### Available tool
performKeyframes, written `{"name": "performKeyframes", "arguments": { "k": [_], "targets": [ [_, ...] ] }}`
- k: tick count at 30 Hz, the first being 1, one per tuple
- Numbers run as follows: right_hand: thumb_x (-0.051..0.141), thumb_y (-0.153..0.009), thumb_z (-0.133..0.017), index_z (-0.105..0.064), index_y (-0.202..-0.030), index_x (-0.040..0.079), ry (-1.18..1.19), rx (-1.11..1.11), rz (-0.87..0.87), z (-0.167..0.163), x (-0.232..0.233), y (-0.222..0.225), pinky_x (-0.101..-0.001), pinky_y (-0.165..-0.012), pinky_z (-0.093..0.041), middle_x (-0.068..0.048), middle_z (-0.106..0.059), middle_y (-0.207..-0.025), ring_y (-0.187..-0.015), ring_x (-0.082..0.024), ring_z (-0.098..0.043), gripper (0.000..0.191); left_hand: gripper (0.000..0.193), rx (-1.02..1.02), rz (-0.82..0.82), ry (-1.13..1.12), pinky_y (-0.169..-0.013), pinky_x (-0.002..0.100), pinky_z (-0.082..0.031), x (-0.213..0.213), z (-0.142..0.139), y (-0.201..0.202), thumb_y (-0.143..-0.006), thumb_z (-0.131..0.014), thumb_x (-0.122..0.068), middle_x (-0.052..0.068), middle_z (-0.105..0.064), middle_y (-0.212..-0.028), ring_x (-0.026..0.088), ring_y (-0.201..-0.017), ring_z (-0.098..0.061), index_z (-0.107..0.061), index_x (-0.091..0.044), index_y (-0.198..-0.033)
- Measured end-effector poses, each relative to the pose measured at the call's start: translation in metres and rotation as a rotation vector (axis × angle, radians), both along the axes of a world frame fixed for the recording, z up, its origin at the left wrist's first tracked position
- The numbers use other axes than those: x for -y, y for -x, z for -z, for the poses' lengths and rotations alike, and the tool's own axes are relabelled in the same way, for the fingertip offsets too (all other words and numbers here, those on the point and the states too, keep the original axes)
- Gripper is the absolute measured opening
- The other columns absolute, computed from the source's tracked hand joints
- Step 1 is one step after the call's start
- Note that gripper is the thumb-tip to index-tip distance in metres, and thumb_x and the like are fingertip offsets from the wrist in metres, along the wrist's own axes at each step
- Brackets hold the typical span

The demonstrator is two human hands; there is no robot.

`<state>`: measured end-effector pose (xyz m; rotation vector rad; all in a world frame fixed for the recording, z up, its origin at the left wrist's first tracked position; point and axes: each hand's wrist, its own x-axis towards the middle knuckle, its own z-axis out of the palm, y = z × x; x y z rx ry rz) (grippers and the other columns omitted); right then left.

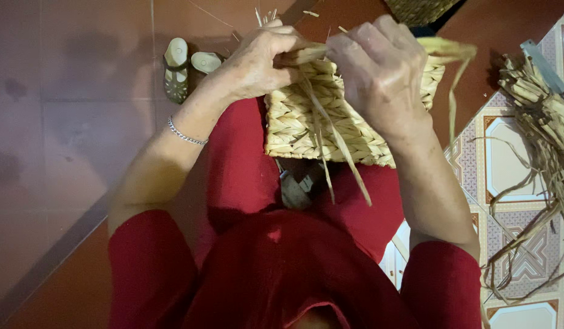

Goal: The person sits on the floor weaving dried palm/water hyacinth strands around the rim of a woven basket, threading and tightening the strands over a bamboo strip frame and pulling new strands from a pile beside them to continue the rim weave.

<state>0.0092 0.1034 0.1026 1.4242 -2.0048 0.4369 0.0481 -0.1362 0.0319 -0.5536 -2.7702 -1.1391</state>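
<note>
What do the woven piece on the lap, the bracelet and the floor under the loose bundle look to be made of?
Woven piece: dried plant fibre, likely grass or rush, matte straw-yellow, thick twisted strands with loose ends hanging. Bracelet: probably metal, silvery with bright glints on small links. Floor under the bundle: seemingly glazed ceramic tile, with printed patterns, grout lines and a slight sheen.

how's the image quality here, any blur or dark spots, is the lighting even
Head view: the left hand and right hand look slightly soft, as from motion, while the woven basket between them stays fairly sharp. Light is uneven: the tiled floor at right is bright, the floor at left dim with a purple cast. The red clothing at the bottom falls into shadow. No strong glare.
</note>
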Motion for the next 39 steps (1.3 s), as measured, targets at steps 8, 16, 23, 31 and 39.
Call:
{"name": "performKeyframes", "arguments": {
  "k": [8, 16, 23, 31, 39],
  "targets": [
    [0.006, -0.098, -0.08, -0.076, -0.102, 0.003, 0.07, 0.475, 0.157, 0.03, -0.019, 0.018, -0.0324, -0.072, -0.058, -0.012, -0.077, -0.095, -0.079, -0.019, -0.076, 0.006, 0.037, -0.226, -0.105, -0.18, -0.089, 0.045, -0.051, -0.017, 0.001, -0.01, -0.094, -0.072, -0.007, 0.012, -0.059, -0.106, 0.027, -0.098, -0.061, -0.058, -0.002, -0.128],
    [0.024, -0.102, -0.088, -0.073, -0.098, 0.004, 0.02, 0.37, 0.272, 0.061, -0.009, 0.026, -0.0346, -0.054, -0.05, -0.009, -0.075, -0.081, -0.066, -0.019, -0.072, 0.025, 0.02, -0.633, 0.002, 0.053, -0.085, 0.032, -0.063, -0.014, 0.011, -0.013, -0.104, -0.07, -0.002, 0.014, -0.056, -0.11, 0.023, -0.099, -0.064, -0.05, -0.003, -0.101],
    [0.01, -0.1, -0.081, -0.067, -0.093, 0.001, -0.014, 0.285, 0.327, 0.083, -0.018, 0.006, -0.0326, -0.037, -0.039, -0.008, -0.073, -0.073, -0.044, -0.018, -0.059, 0.018, 0.013, -0.354, 0.006, 0.051, -0.06, 0.039, -0.054, -0.013, 0.002, 0.006, -0.104, -0.065, 0.002, 0.011, -0.061, -0.08, 0.03, -0.071, -0.065, -0.055, 0.002, -0.095],
    [0.021, -0.099, -0.08, -0.067, -0.088, 0.004, 0.053, 0.235, 0.319, 0.063, -0.023, -0.016, -0.0344, -0.046, -0.047, -0.01, -0.067, -0.069, -0.055, -0.02, -0.062, 0.024, 0.024, -0.355, 0.024, 0.079, -0.061, 0.042, -0.053, 0.003, 0.009, 0.046, -0.085, -0.086, -0.013, 0.016, -0.07, -0.083, 0.028, -0.072, -0.068, -0.069, -0.002, -0.097],
    [0.031, -0.092, -0.083, -0.074, -0.093, 0.003, -0.041, 0.71, 0.226, 0.051, -0.025, -0.055, -0.0359, -0.047, -0.053, -0.012, -0.073, -0.078, -0.06, -0.021, -0.07, 0.029, 0.033, 0.419, 0.112, -0.216, -0.06, 0.027, -0.049, 0.016, 0.029, 0.095, -0.074, -0.086, -0.019, 0.002, -0.067, -0.083, 0.011, -0.072, -0.061, -0.069, -0.006, -0.099]
  ]
}}
